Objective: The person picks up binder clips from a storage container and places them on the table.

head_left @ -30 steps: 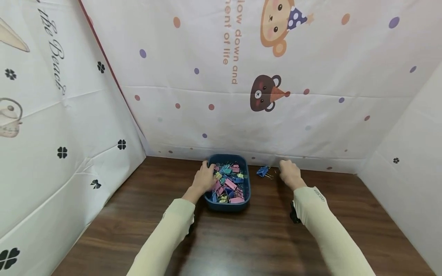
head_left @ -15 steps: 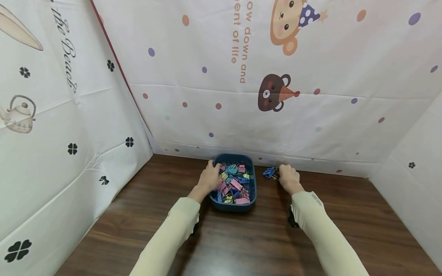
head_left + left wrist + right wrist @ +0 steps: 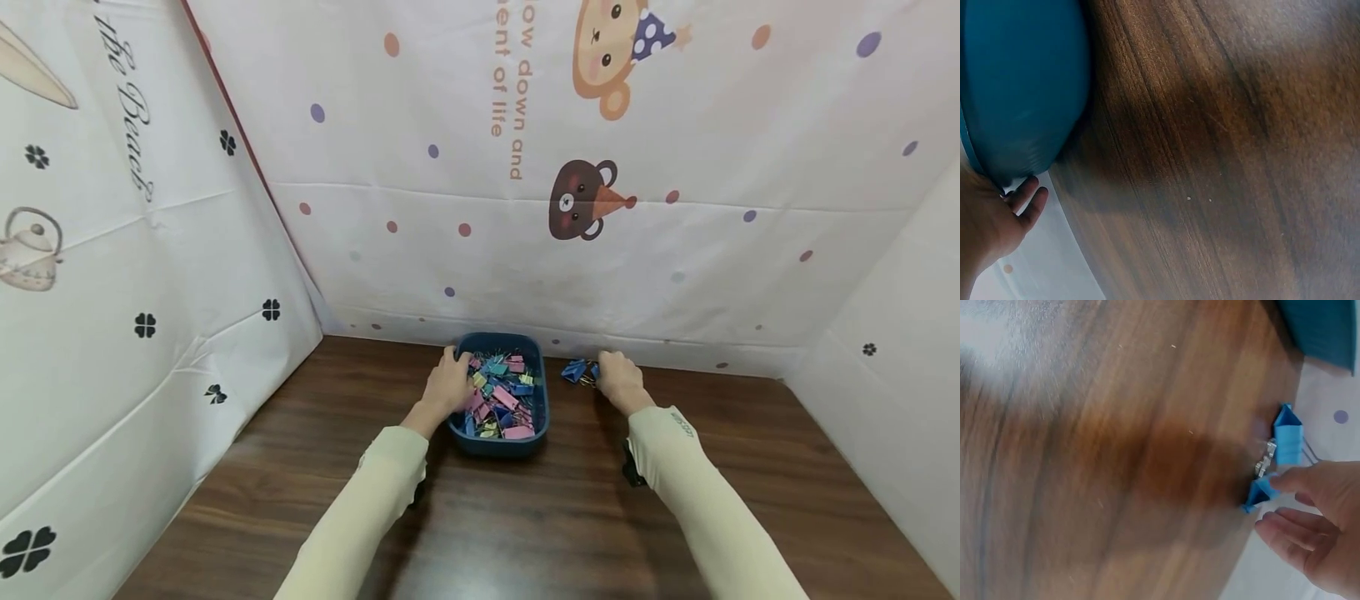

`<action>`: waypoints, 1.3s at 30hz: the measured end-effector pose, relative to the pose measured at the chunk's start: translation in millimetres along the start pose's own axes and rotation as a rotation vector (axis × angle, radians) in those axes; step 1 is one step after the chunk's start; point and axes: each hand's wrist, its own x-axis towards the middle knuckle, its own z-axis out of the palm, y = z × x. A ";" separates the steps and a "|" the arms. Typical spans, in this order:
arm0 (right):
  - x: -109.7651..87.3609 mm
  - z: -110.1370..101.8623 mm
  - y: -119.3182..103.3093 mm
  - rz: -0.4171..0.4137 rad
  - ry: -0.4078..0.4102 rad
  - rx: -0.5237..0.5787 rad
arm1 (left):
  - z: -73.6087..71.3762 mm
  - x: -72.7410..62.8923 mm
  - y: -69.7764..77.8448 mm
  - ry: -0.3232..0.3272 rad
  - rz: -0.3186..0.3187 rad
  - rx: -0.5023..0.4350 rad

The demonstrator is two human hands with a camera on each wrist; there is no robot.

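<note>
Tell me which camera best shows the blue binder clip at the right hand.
The right wrist view: it shows the blue binder clip largest, at the thumb tip of the right hand, though blurred. The head view shows it small, partly hidden by that hand; the left wrist view doesn't show it.

Right hand (image 3: 1332, 534) on lower blue clip (image 3: 1258, 493), upper blue clip (image 3: 1288, 444) alongside
</note>
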 end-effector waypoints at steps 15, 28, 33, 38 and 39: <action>-4.6 -63.1 -52.0 -0.139 -0.013 -0.058 | -1.1 5.2 -8.5 -0.004 -0.065 -0.027; -9.2 -51.2 -139.1 -0.251 -0.043 -0.034 | -7.1 -3.3 -16.0 -0.009 -0.090 -0.070; -15.7 -40.7 -154.4 -0.253 -0.122 0.023 | -4.9 -3.3 -10.0 -0.005 -0.101 -0.070; -21.6 -28.7 -156.0 -0.257 -0.179 0.059 | 0.4 -1.4 -1.6 0.003 -0.090 -0.058; -22.5 -26.2 -155.1 -0.252 -0.187 0.060 | 1.4 -1.1 0.3 0.006 -0.081 -0.055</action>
